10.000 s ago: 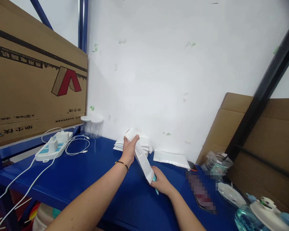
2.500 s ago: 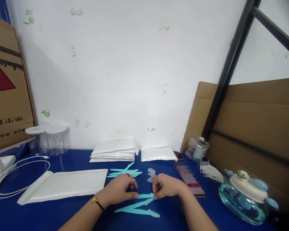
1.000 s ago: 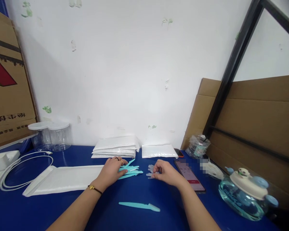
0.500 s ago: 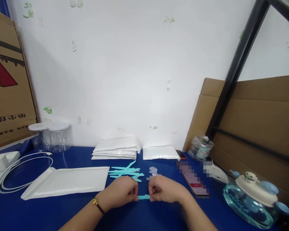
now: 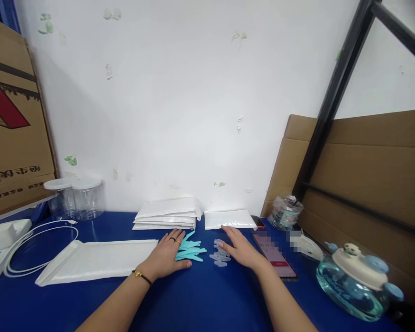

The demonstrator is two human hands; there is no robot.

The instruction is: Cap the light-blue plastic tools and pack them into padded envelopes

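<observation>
My left hand [image 5: 171, 255] lies flat with fingers spread, covering the left ends of a loose pile of thin teal plastic sticks [image 5: 192, 251]. They resemble eyebrow razors, but their exact kind is too small to tell. Just to the right, several translucent plastic pieces [image 5: 220, 253], like small caps, lie in a rough column. My right hand [image 5: 241, 248] is open beside them, its thumb close to the upper pieces and its fingers reaching toward a white padded mailer [image 5: 230, 219]. Neither hand holds anything.
A flat white mailer [image 5: 103, 260] lies at left, with stacked mailers [image 5: 168, 213] against the wall. Clear jars [image 5: 88, 198] and a coiled white cable [image 5: 12, 265] stand farther left. A phone [image 5: 275, 258] and a teal-tinted bottle [image 5: 354, 288] are at right.
My hands have parted and moved forward. The teal stick pinched between them no longer shows there. Both hands have opened, the left onto the teal pile, the right beside the translucent pieces.
</observation>
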